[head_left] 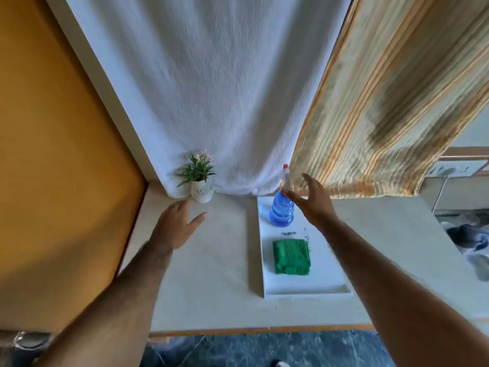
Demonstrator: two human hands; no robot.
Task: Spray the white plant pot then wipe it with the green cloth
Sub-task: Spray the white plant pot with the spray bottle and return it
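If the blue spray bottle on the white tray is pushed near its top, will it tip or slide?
The blue spray bottle is tall and narrow-necked, so a push near its red-tipped head would probably tip it. Its blue fill may steady the wide base somewhat. The white tray looks smooth, so a low push would likely slide it instead.

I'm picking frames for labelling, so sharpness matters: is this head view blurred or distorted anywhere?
Head view: soft motion blur overall, strongest on the striped curtain and floor; wide-angle bending tilts the walls outward; the white plant pot, spray bottle and green cloth remain recognisable; both open hands, left hand and right hand, are slightly smeared; lighting is even, without glare.
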